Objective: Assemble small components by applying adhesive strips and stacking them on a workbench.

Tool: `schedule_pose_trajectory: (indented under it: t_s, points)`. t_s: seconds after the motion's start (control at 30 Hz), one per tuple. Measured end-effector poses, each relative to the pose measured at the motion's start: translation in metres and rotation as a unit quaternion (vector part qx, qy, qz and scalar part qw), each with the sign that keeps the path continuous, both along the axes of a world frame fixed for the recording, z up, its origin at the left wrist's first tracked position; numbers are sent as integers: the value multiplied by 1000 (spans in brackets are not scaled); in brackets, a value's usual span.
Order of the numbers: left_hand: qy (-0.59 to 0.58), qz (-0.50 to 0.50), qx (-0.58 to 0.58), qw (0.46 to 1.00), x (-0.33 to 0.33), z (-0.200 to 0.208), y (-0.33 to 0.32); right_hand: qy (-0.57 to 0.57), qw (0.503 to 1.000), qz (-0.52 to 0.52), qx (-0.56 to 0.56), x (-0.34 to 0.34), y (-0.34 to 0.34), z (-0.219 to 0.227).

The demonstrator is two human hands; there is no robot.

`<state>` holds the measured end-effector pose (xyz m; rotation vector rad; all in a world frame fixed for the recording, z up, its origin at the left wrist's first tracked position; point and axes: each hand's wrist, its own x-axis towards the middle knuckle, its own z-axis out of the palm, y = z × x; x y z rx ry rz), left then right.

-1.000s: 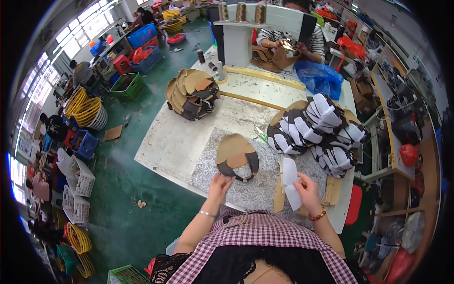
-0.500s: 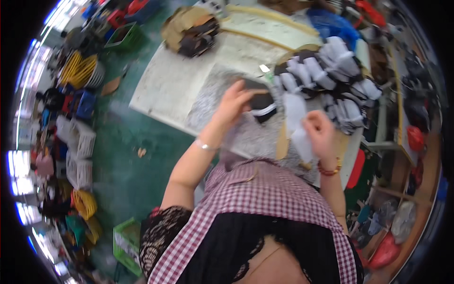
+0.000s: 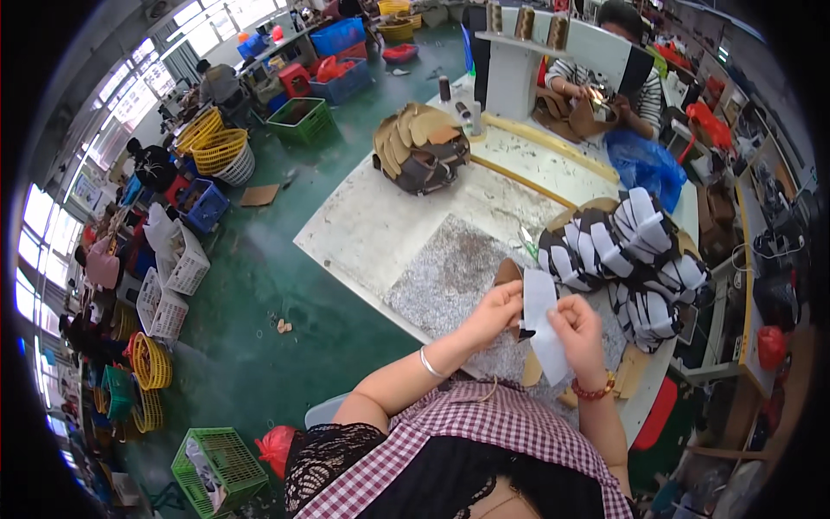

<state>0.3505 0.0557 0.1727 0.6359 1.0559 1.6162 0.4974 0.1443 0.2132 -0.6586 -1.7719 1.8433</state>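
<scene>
- Strip, white, pinched in the right hand over the worktop's 6 o'clock side.
- Brown piece pinched by the left hand, strip's 10 o'clock; seemingly unfinished.
- White-flapped pile, hands' 2 o'clock; brown stack, 11: which is finished, unclear.

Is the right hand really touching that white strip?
Touching: the head view shows the right hand gripping the white strip at its right edge, with no gap between them.
</scene>
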Motion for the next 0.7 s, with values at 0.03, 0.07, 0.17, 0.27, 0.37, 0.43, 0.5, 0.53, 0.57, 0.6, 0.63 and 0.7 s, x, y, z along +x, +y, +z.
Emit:
schedule_pose_trajectory:
  t_s: [0.03, 0.07, 0.17, 0.27, 0.37, 0.43, 0.5, 0.53, 0.57, 0.6, 0.63, 0.7]
  points:
    - [-19, -9, 1, 1000, 2, 4, -2, 9, 1000, 4, 8, 2, 0, -2]
    - [-40, -19, 2, 999, 6, 6, -4, 15, 1000, 19, -2, 3, 1, -6]
    - [-31, -28, 15, 999, 8, 8, -5, 38, 998, 23, -44, 10, -2, -12]
    - [-11, -25, -2, 1000, 4, 1, -5, 10, 998, 11, -69, 13, 0, -12]
    - [12, -27, -24, 999, -3, -4, -2, 24, 997, -29, -66, 11, 5, -8]
    - [38, -9, -34, 999, -6, 0, -2, 1, 999, -48, 23, 10, 10, -9]
    - [46, 18, -15, 999, -11, -3, -1, -23, 995, -50, 78, 9, 16, -9]
    - [33, 24, -22, 999, -7, 11, 1, -34, 994, -51, 95, 11, 18, -7]
    - [28, 31, -26, 999, -12, 20, 4, -35, 994, -47, 90, 8, 20, -2]
    - [-20, 10, -15, 1000, -24, 12, 6, -39, 991, -51, 114, 3, 19, 2]
    - [-70, -11, -2, 997, -24, 12, 9, -43, 988, -54, 141, 0, 19, 4]
    - [-83, 27, -58, 994, -8, 26, 14, -64, 987, -64, 134, 0, 18, -8]
